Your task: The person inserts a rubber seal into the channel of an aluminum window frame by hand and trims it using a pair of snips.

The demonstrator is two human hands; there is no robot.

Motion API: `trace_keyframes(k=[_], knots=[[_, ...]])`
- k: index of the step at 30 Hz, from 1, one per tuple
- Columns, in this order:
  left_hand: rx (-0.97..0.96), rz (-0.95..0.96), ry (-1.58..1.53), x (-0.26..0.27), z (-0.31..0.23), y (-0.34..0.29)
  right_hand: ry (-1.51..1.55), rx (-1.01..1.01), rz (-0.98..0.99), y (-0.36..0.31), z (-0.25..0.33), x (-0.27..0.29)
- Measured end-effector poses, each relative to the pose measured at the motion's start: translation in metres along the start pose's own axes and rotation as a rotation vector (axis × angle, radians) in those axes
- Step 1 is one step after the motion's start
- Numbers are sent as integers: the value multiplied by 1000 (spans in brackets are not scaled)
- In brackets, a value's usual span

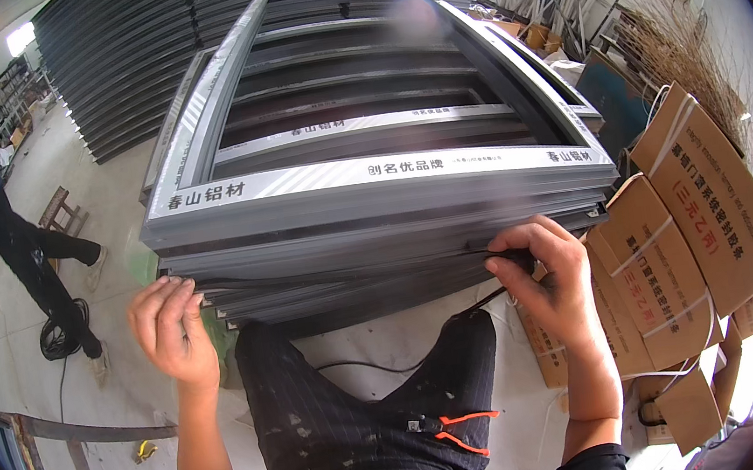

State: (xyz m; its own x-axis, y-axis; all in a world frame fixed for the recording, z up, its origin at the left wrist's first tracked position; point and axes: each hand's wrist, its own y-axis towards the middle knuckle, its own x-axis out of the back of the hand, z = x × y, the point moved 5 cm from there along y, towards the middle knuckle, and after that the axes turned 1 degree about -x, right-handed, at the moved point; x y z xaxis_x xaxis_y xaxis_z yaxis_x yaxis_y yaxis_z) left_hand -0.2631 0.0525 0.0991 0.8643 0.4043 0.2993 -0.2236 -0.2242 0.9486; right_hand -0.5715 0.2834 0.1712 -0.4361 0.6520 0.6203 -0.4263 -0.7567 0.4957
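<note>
A thin black sealing strip (344,275) stretches between my two hands, along the front of a stack of grey metal window frames (373,205). My left hand (172,328) pinches the strip at the stack's left front corner. Near the right front corner, my right hand (546,275) grips it between thumb and fingers. From the right hand the strip trails down past my knee, and a dark length (364,364) loops between my legs. Cutting pliers with orange handles (457,434) lie on my lap. White film with printing covers the top frame's faces.
Cardboard boxes (648,263) with white straps stand at the right. More dark profiles (121,69) are piled at the back. A co-worker (17,213) walks at the left, beside a black cable coil (64,330). A small yellow tool (145,450) and a metal frame (81,431) are at lower left.
</note>
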Motion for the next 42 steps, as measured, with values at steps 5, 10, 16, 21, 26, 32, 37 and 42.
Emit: trace_keyframes(k=[5, 10, 16, 21, 26, 32, 37, 42], knots=[[11, 1, 2, -3, -4, -1, -1, 60, -75, 6, -10, -7], [33, -13, 21, 2, -3, -6, -69, 200, -92, 11, -1, -12], [21, -29, -11, -2, -5, -4, -117, 162, -154, 8, -2, -14], [26, -13, -8, -4, -6, -9, -152, 206, -185, 9, -2, -12], [20, -28, 14, -6, -4, -14, -99, 170, -179, 8, -12, -15], [12, -35, 15, -6, -6, -12, -159, 250, -200, 6, -9, -14], [27, -44, 15, -8, -11, -8, -183, 303, -229, 4, -9, -13], [40, 48, 57, 7, -67, 0, -178, 349, -144, -20, 17, -18]])
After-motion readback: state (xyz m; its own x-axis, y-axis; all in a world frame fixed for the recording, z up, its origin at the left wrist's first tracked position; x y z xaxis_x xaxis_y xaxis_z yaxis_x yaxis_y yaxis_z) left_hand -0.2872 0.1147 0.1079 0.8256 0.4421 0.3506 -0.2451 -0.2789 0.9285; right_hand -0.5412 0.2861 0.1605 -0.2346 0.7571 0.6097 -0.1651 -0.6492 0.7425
